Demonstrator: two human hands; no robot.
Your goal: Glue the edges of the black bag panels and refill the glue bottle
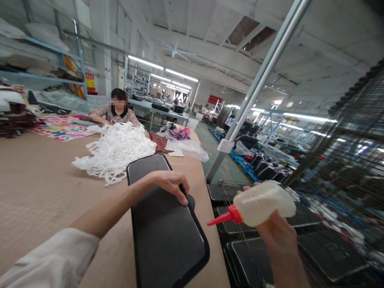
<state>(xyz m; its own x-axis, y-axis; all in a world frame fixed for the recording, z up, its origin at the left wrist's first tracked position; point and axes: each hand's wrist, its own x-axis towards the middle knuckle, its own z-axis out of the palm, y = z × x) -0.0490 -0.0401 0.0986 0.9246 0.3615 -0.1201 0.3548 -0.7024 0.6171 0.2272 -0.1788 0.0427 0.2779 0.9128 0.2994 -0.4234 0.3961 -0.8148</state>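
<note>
A black rectangular panel (pixel 168 240) with rounded corners and a raised rim lies on the brown-covered table. My left hand (pixel 172 184) reaches across it, its fingers closed around a black edge piece at the panel's right side; the far fingertips are hidden. Beneath, part of another black panel (pixel 191 202) pokes out. In my right hand (pixel 277 226) is a translucent squeeze bottle (pixel 264 203) with a red nozzle (pixel 223 217), tilted so its tip points left toward the panel. The bottle is apart from the panel, over the table's right edge.
A heap of white strips (pixel 120 148) lies beyond the panel, with a person (pixel 118 108) seated behind it. Fabric and plastic (pixel 183 140) sit farther right. Several black panels (pixel 249 256) are stacked beside the table. A grey metal post (pixel 246 108) rises at its right edge.
</note>
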